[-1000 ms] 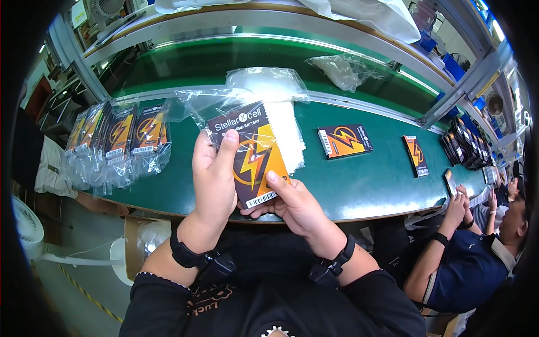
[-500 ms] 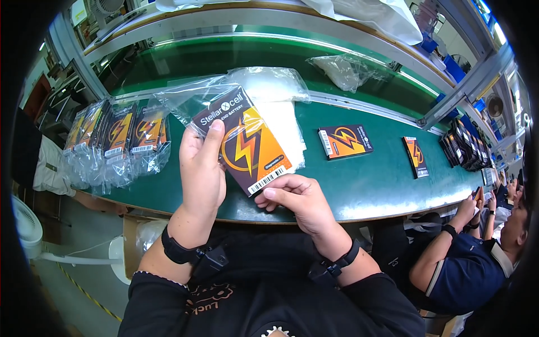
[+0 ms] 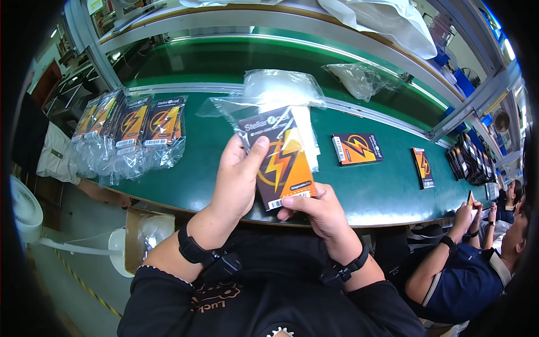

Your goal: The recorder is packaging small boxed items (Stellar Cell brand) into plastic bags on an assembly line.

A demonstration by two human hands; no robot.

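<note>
Both my hands hold a flat black-and-orange box (image 3: 283,168) with a lightning bolt on it, tilted above the table's near edge. Clear plastic from a bag (image 3: 224,106) covers its top end and sticks out past it at the upper left; how far down the bag reaches is hard to tell. My left hand (image 3: 236,177) is closed on the box's left side, thumb on the front over the film. At the lower corner, my right hand (image 3: 323,210) pinches the box, thumb on the front and fingers behind.
Behind the box lie a stack of clear bags (image 3: 283,87) and white sheets (image 3: 309,140). Several bagged boxes (image 3: 132,126) stand at the left. Rightward on the green table (image 3: 387,196) are a loose box (image 3: 358,148), another (image 3: 423,167) and a pile (image 3: 471,160). A co-worker (image 3: 460,269) sits at the right.
My hands have brought the box rightward and nearer to me. My right thumb has moved onto the box's front at the lower edge. The whole view has shifted slightly.
</note>
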